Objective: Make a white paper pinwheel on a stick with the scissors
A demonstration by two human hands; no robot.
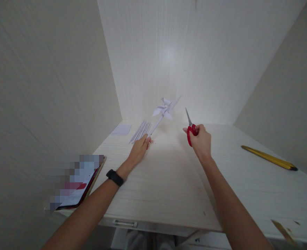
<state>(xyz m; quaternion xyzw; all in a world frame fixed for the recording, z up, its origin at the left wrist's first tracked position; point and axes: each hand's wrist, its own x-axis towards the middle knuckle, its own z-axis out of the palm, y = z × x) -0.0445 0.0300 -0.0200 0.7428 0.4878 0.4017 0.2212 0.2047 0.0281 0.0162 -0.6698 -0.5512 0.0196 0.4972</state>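
Observation:
A white paper pinwheel (165,109) on a thin white stick is gripped near the stick's lower end by my left hand (140,149), and it tilts up to the right. The stick's tip reaches past the folded blades. In my right hand (201,140) are red-handled scissors (191,132), held by the handles with the blades pointing up and away from me. The scissors and pinwheel are apart. Just beyond my left hand lie several thin white paper sticks (140,131) and a stack of white paper squares (122,129).
A phone or tablet (82,184), partly blurred out, rests at the left edge. A yellow tool with a dark tip (270,158) lies on the white desk (174,194) at right. Small scraps (283,230) lie near the front right. White walls (169,62) enclose the desk.

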